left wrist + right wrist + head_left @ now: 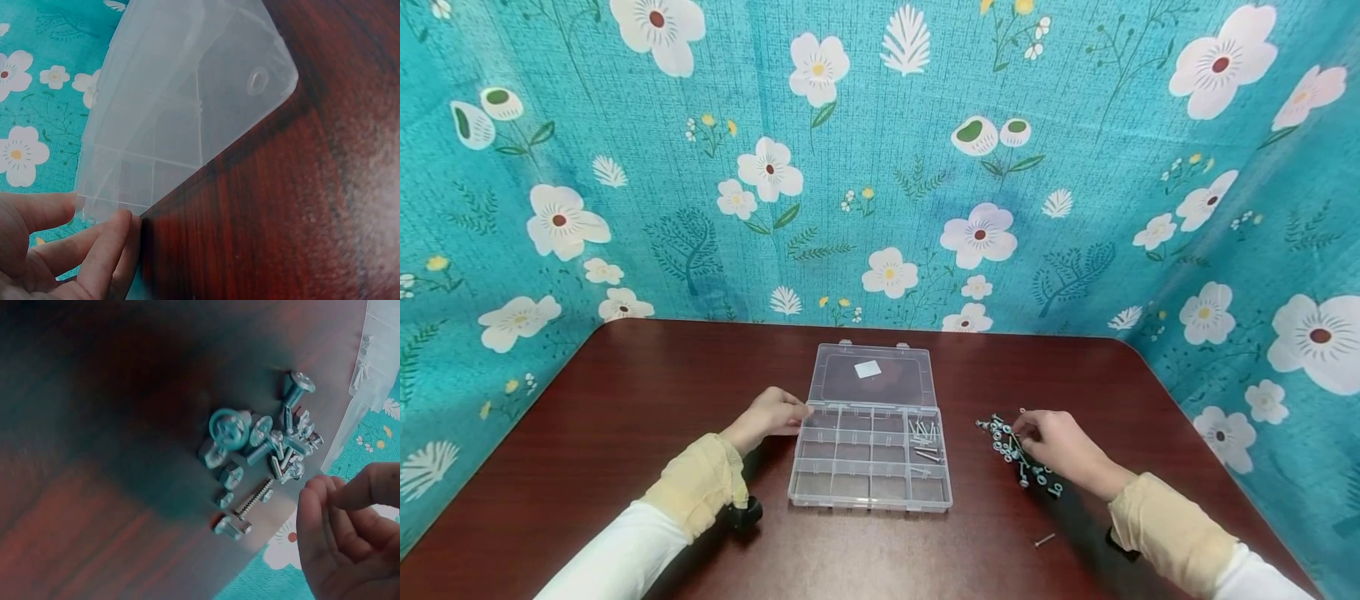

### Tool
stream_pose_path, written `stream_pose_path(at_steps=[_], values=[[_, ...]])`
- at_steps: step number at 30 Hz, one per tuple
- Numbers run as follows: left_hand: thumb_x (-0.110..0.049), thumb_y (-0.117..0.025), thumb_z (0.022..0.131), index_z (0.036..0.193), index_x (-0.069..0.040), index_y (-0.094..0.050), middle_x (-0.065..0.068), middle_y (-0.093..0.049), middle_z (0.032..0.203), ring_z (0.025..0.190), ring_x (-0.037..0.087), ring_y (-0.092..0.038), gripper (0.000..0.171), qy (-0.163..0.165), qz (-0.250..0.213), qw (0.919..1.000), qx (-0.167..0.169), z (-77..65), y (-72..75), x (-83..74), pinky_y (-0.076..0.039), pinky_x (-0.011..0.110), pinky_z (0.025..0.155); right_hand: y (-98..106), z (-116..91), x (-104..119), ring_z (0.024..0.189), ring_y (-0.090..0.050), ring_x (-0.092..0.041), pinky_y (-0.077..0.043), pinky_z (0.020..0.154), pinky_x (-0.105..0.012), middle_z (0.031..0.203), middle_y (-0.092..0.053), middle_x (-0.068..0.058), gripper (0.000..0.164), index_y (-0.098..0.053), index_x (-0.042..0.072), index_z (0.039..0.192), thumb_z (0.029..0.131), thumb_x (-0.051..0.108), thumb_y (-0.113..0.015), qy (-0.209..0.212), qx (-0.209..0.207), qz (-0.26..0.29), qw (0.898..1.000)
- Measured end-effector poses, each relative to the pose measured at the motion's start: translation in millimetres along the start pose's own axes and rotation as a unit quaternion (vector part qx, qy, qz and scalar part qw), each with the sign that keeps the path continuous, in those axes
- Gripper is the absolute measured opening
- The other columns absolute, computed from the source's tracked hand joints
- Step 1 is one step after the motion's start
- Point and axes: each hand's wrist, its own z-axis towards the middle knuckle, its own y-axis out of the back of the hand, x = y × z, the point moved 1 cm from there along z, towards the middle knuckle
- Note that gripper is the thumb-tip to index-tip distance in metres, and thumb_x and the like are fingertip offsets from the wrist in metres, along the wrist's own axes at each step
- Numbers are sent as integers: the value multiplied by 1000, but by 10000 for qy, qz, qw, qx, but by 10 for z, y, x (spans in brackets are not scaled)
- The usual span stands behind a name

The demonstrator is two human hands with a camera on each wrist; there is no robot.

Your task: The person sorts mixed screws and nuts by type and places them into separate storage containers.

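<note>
A clear plastic compartment box (870, 506) lies with its lid (910, 392) folded back. My left hand (772, 414) grips its left rim, thumb on top and fingers against the side, as the left wrist view shows (94, 250). Silvery screws (925, 432) fill some right-hand compartments. My right hand (1060, 442) is over the right edge of a loose pile of bolts and nuts (997, 435). In the right wrist view its thumb and fingertips come together beside that pile (250, 444); I cannot tell whether something small is between them.
One lone screw (1045, 540) lies on the dark red wooden table (700, 358), nearer me than the pile. A teal flowered cloth (850, 167) hangs behind the table and along both its sides. The lid extends toward the table's back edge.
</note>
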Motion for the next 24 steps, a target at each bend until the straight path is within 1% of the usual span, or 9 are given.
stream_pose_path(at_steps=[2, 4, 9, 16, 24], values=[[-3, -58, 89, 108, 19, -56, 26, -61, 103, 89, 27, -62, 29, 7, 2, 10000, -5, 2, 0, -1, -56, 33, 73, -12, -10, -19, 64, -50, -10, -44, 53, -24, 74, -62, -2, 8, -67, 2, 84, 79, 1, -61, -190, 69, 102, 9997], [-3, -58, 89, 108, 18, -56, 25, -61, 102, 88, 26, -62, 29, 18, 8, 10000, -14, 8, -1, -1, -56, 32, 72, -17, -20, -35, 64, -51, -10, -44, 53, -25, 73, -62, 0, 8, -67, 2, 83, 79, 1, -61, -367, 222, 213, 9989], [-3, -59, 89, 108, 18, -56, 24, -61, 101, 88, 25, -61, 29, 34, 17, 10000, -23, 7, 0, -3, -56, 32, 72, -29, -41, -46, 62, -50, -11, -43, 51, -26, 70, -59, 2, 7, -66, 2, 81, 77, 0, -61, -493, 496, 359, 9969], [-3, -59, 89, 107, 18, -57, 25, -61, 102, 85, 23, -62, 28, 37, 39, 10000, -21, -7, 1, -8, -57, 32, 72, -92, -38, -51, 60, -50, -11, -42, 51, -27, 66, -57, 3, 9, -63, 3, 78, 71, -2, -62, -669, 577, 232, 9958], [-3, -58, 89, 107, 18, -57, 25, -60, 104, 81, 19, -62, 28, 52, 30, 10000, 21, -16, 8, -31, -56, 32, 72, -129, -7, -40, 61, -53, -13, -44, 50, -28, 66, -59, -1, 12, -61, 1, 78, 69, -4, -65, -946, 648, 314, 9929]])
